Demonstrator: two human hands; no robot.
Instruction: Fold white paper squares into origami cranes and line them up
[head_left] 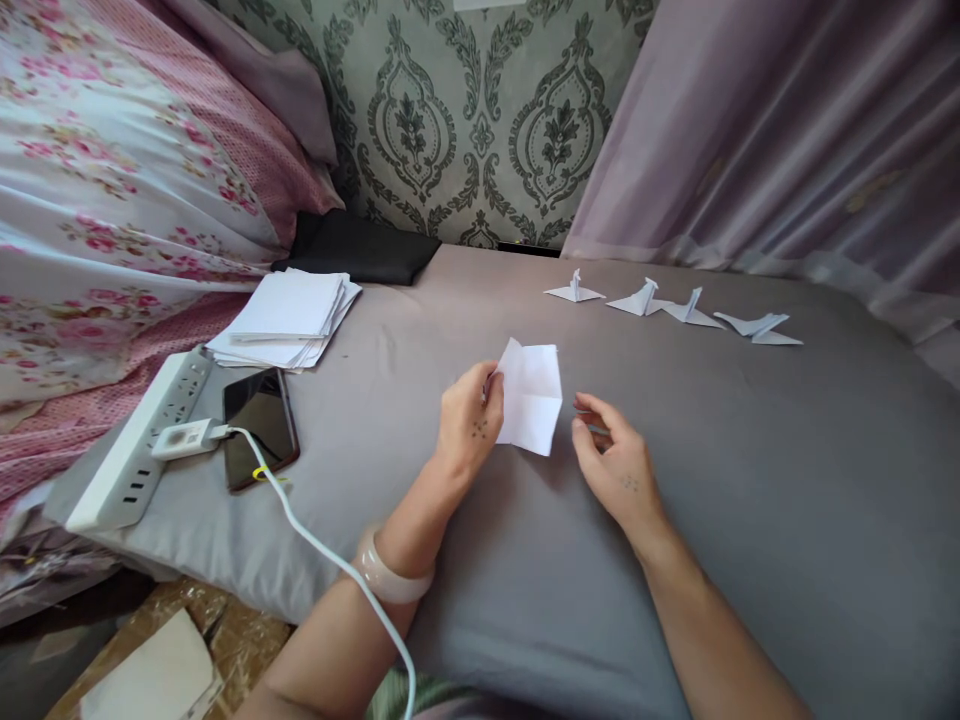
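Note:
A creased sheet of white paper (534, 398) is held up by its left edge in my left hand (471, 415), thumb and fingers closed on it. Fold lines cross the sheet near its middle, and its left part bends upward. Just right of the paper, my right hand (616, 460) hovers with curled fingers, thumb and fingertips apart, holding nothing. Farther back on the right stand several folded paper cranes (642, 298) in a loose row.
Stacked white paper sheets (289, 310) lie at the back left beside a black flat case (364, 245). A phone (260, 425) and a power strip (142, 450) with a plugged-in charger (187, 438) are at the left. A white cable (322, 548) runs over my left forearm. A purple curtain (750, 140) hangs at right.

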